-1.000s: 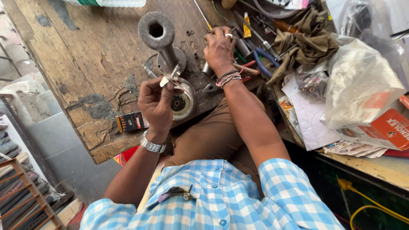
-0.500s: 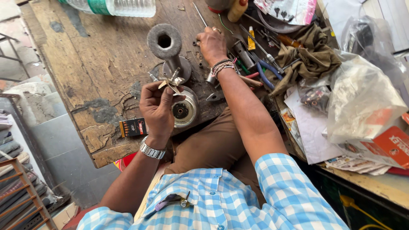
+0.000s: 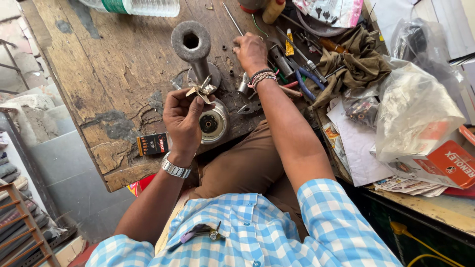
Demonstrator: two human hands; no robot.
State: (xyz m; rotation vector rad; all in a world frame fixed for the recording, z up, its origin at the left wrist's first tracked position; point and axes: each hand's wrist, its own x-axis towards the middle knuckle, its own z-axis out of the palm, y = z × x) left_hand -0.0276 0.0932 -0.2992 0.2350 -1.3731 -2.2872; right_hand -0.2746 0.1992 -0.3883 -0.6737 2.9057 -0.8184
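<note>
The workbench [image 3: 114, 74] is rough, worn wood with dark stains. The upright cylinder [image 3: 192, 42] looks like dull, pitted metal; the round part [image 3: 213, 123] near it is shiny metal. The left hand [image 3: 183, 116] wears a glossy metal watch [image 3: 175, 168]. Far right lie a matt olive cloth [image 3: 356, 64] and a crinkled clear plastic bag [image 3: 415, 109].

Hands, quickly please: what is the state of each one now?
Left hand: closed, holding a small metal winged part.
Right hand: curled, fingertips down on the wooden workbench; what it grips cannot be told.
</note>
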